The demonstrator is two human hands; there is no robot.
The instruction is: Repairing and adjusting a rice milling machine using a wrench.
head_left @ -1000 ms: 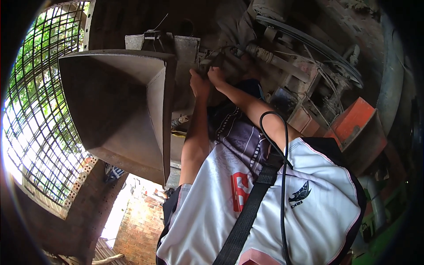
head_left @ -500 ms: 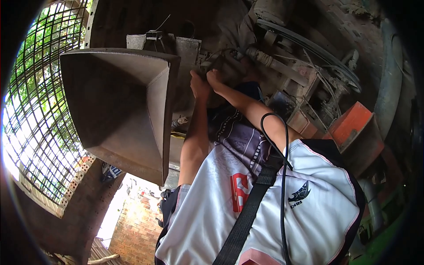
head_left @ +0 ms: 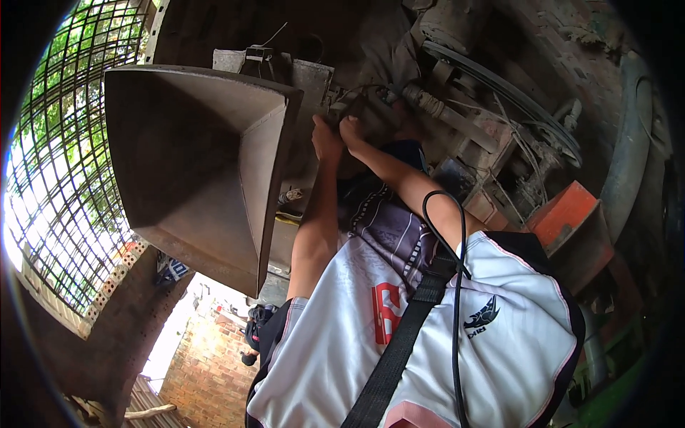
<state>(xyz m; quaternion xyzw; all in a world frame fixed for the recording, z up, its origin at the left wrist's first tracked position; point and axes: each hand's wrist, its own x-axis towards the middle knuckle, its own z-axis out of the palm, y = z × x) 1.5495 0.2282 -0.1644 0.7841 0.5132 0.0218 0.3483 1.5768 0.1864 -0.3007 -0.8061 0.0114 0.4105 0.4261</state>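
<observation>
Both my arms reach forward to the dark machinery beside a large metal hopper [head_left: 207,164]. My left hand [head_left: 327,140] is closed, close to the hopper's right edge and just below a metal bracket [head_left: 312,80]. Right beside it, my right hand [head_left: 350,131] is also closed, its fingers curled. Whatever either hand grips is too small or too dark to make out. A thin cable or hose [head_left: 364,87] curves just beyond the hands. A rag-wrapped pipe [head_left: 428,102] lies to the right of them.
At the right stand a large belt wheel [head_left: 499,85], an orange metal chute [head_left: 564,217] and a thick grey pipe [head_left: 628,143]. A barred window [head_left: 71,157] is on the left. A black cable [head_left: 457,321] hangs over my shirt. Another person [head_left: 255,329] is in the background at lower left.
The view has shifted slightly, so the hopper and machinery sit a little differently in it. My hands stay closed side by side at the same spot. More of the background person shows.
</observation>
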